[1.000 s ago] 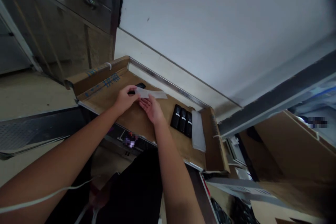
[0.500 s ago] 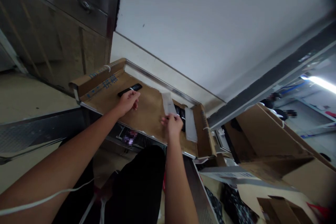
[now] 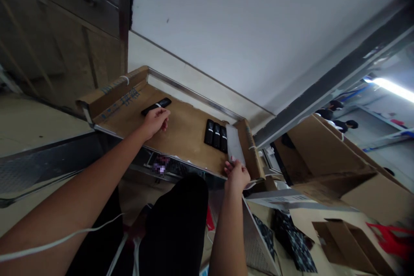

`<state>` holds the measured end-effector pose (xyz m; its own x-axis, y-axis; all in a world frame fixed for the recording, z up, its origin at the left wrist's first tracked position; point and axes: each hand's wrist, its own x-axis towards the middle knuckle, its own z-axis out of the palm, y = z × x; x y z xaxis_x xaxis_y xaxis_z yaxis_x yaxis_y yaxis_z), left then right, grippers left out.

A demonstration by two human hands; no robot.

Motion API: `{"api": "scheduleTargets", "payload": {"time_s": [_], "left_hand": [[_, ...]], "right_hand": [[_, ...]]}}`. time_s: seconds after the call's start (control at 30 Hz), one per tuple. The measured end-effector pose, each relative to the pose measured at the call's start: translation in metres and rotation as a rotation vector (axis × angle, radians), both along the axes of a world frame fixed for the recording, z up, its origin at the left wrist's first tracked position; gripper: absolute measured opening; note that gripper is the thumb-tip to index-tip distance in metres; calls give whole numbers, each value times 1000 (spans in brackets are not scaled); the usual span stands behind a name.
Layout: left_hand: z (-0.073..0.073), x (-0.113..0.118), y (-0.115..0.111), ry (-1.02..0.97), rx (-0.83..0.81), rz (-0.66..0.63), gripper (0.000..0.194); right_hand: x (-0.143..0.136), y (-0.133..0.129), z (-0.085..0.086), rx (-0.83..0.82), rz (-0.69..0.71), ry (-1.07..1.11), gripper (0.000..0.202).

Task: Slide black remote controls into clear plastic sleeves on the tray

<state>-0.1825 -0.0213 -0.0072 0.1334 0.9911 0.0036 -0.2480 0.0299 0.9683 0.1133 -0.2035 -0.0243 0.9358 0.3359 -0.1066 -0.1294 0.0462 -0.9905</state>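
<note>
The right hand (image 3: 237, 174) pinches the near end of a flat translucent white strip (image 3: 234, 140), seemingly to steady it beside 3 oblong black devices (image 3: 216, 135), probably rowed to save space on brown cardboard (image 3: 185, 131). The left hand (image 3: 157, 120) curls by a white-banded black device (image 3: 154, 107); whether it grips, I cannot tell.

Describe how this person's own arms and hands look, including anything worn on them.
The left hand and right hand are ungloved. No sleeve shows on the left forearm or right forearm, and no watch or bracelet is visible. A thin white cable crosses the view in front of the left arm.
</note>
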Motion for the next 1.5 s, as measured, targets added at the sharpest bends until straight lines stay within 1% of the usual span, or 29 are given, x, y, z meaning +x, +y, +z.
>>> {"api": "scheduleTargets", "payload": {"time_s": [0.13, 0.3, 0.43, 0.6, 0.83, 0.93, 1.0, 1.07, 1.1, 1.17, 1.23, 1.3, 1.33, 1.4, 1.5], "left_hand": [[2, 0, 0, 7, -6, -5, 23], [2, 0, 0, 2, -10, 10, 22], [2, 0, 0, 13, -6, 11, 20], [1, 0, 1, 16, -16, 13, 19], [-1, 0, 3, 13, -2, 7, 19], [-1, 0, 3, 46, -2, 10, 18], [-1, 0, 3, 59, 3, 4, 18], [-1, 0, 3, 65, 7, -2, 18], [-1, 0, 3, 69, 5, -4, 18], [-1, 1, 4, 83, 3, -7, 19], [-3, 1, 6, 98, 9, -13, 20], [-6, 1, 7, 111, 27, -18, 22], [-8, 1, 8, 116, 36, -18, 22], [-10, 0, 8, 122, 50, -10, 23], [-11, 2, 10, 126, 57, -5, 23]], "right_hand": [[1, 4, -2, -73, -14, -74, 24], [2, 4, -2, -108, -41, -123, 21], [2, 5, -1, -97, -77, -90, 26], [1, 3, -1, -72, -66, -45, 33], [5, 5, 2, -93, -16, -82, 37], [-1, 2, 0, -104, -20, -120, 37], [-10, -4, -1, -124, -38, -201, 36], [-21, -9, 0, -196, -43, -379, 38], [-28, -11, 1, -246, -21, -499, 41], [-40, -10, 5, -337, 82, -738, 45], [-52, -2, 10, -387, 250, -910, 47], [-62, 13, 13, -418, 407, -1008, 48], [-67, 21, 13, -446, 461, -1048, 48], [-74, 35, 11, -545, 522, -1118, 45], [-81, 46, 6, -711, 486, -1169, 42]]}}
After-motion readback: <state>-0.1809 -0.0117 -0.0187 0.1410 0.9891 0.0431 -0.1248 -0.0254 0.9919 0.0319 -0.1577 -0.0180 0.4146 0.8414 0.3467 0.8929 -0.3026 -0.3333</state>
